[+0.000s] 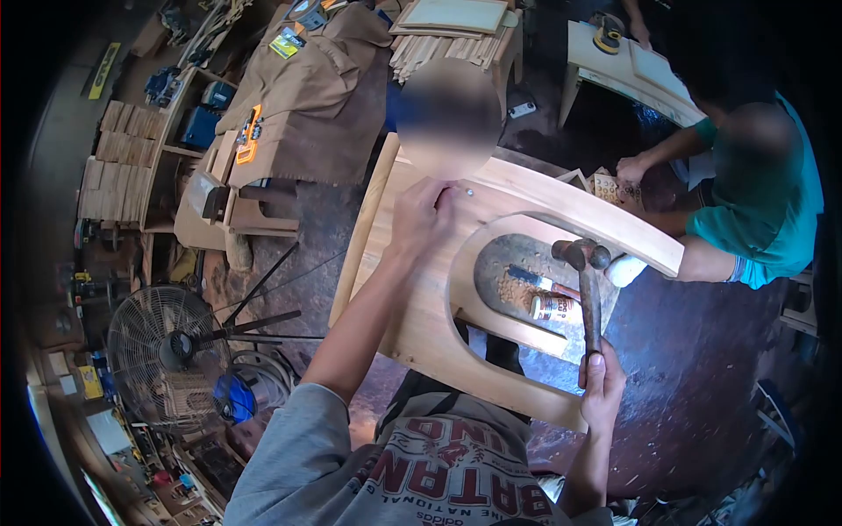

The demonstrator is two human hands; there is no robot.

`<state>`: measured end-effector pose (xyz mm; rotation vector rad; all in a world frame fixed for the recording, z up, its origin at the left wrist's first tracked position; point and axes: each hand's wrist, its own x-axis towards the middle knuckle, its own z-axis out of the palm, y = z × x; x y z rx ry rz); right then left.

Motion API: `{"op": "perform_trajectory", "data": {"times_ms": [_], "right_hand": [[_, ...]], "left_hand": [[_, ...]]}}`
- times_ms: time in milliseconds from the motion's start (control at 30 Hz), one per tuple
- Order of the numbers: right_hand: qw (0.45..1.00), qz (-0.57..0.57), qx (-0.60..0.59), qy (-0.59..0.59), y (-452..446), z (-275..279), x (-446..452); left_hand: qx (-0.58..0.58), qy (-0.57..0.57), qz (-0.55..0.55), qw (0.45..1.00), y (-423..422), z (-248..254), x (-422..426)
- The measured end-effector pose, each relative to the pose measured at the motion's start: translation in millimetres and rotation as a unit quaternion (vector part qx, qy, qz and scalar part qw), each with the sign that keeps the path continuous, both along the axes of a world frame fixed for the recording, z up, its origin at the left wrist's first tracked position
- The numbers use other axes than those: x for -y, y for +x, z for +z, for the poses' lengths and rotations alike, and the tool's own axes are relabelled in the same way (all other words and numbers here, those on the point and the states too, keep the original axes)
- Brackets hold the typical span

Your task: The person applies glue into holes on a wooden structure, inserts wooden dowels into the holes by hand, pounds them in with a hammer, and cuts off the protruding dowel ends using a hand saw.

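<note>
My right hand (603, 387) is wrapped round the handle of a hammer (591, 302), its head raised over the oval opening of a pale wooden furniture piece (412, 311). The piece has a rounded rail along its left edge and a curved board on its far right side. My left hand (423, 212) is closed at the far part of the wooden surface, fingers curled down; what it pinches, if anything, is hidden. Just right of those fingers is a small round spot (469, 192) in the wood.
Through the opening show a chisel-like tool (544, 280) and a white labelled bottle (554, 307). A person in a green shirt (772, 202) works at the right, near a table with a sander (607, 33). A large fan (171, 351) stands left; another person's blurred head is ahead.
</note>
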<state>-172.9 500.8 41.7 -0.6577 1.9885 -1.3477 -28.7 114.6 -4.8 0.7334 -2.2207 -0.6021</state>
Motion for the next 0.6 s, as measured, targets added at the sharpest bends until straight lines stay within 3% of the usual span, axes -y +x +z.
{"op": "perform_trajectory", "data": {"times_ms": [600], "right_hand": [[1.000, 0.012, 0.008, 0.004, -12, 8, 9]], "left_hand": [[0.027, -0.108, 0.005, 0.994, -1, -5, -4]]}}
